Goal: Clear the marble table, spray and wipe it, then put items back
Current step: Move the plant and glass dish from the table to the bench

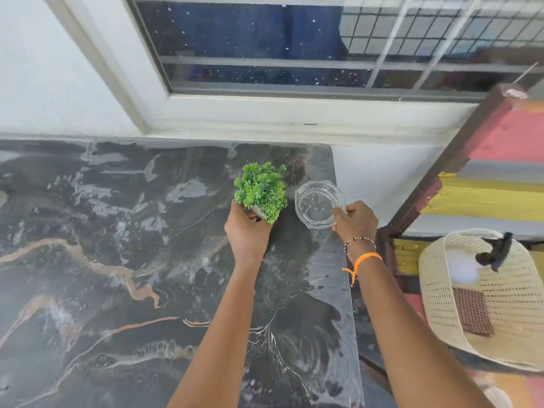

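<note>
At the far right corner of the marble table point(123, 231): left hand point(247, 231) is wrapped round the pot of a small artificial plant point(262, 191), right hand point(354, 222) pinches the rim of a clear glass dish point(319, 204). Both are at or just above the top; can't tell if they're resting. Surface looks streaky-wet. Risks: dish sits beside the right edge, so a pinch slip on wet glass sends it off the side. Plant is tilted and top-heavy, and may tip if released off-level.
</note>
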